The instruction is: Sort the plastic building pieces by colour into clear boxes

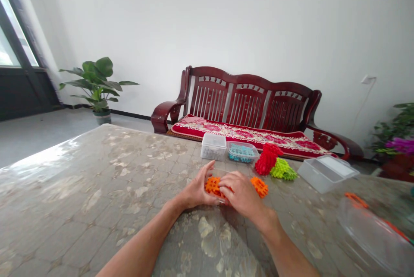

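Observation:
A small clear plastic container (222,171) sits on the table in front of me, with orange interlocking plastic pieces (212,185) inside. My left hand (195,189) grips the container's left side, thumb up and fingers round its near edge. From the right, my right hand (242,193) reaches over it, its curled fingers on the orange pieces and hiding part of them. Just beyond the right hand lies another cluster of orange pieces (259,187) on the tablecloth. Red pieces (267,159) stand piled behind, beside a yellow-green heap (283,169).
Behind my hands stand a lidded translucent box (213,146) and a clear box of blue pieces (242,152). An open translucent box (326,173) is at the right. Nearer lies a large clear plastic container (371,234) with orange trim. A wooden bench (249,100) borders the table's far side.

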Motion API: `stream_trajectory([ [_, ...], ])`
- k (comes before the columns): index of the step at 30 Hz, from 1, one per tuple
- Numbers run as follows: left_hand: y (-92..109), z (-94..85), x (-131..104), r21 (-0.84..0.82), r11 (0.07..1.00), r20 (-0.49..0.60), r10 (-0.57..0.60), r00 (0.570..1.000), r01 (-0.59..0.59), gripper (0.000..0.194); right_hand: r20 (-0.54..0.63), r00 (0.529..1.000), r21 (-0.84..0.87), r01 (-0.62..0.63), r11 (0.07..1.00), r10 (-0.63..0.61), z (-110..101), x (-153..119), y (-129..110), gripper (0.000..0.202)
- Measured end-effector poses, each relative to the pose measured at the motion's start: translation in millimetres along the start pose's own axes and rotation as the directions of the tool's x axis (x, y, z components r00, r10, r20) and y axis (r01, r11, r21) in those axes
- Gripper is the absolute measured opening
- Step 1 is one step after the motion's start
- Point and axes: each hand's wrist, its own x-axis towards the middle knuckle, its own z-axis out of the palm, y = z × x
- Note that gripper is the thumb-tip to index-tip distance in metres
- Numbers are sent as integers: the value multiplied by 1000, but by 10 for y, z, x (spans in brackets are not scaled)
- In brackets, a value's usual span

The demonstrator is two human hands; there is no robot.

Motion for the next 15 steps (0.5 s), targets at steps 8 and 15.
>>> stream_trajectory([
  [8,-57,-105,14,-33,998,-34,-59,998,58,130,-63,936,-91,-351,932,347,-385,-132,631,40],
  [15,-83,-160,30,-1,999,-58,-46,997,46,129,25,853,-331,-485,809,522,-431,-362,981,48],
])
